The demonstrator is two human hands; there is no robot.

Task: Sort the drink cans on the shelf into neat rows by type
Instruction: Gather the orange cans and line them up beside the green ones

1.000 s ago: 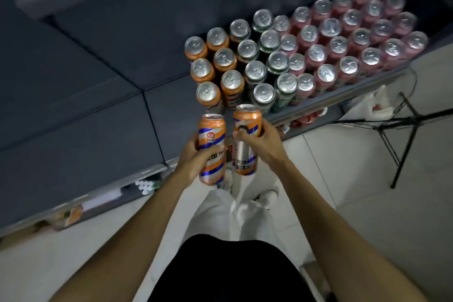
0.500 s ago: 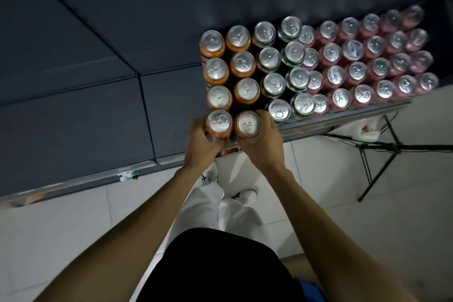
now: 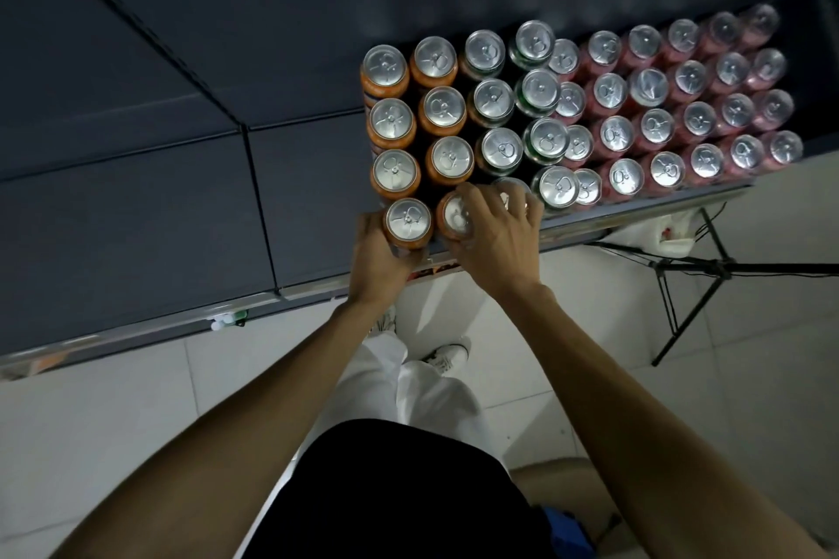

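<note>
Cans stand in rows on the dark shelf: two columns of orange cans on the left, then dark and green cans, then several columns of pink cans on the right. My left hand grips the front orange can at the shelf's front edge. My right hand lies over the tops of the second front orange can and the can beside it, fingers spread and curled down on them.
A black tripod stands on the tiled floor to the right, with a white bag under the shelf edge. The shelf's left part is bare dark surface. My legs and shoes are below the shelf front.
Both orange cans went from held in the air to standing in the front row. My right hand has shifted from the can's side onto the can tops, reaching rightwards.
</note>
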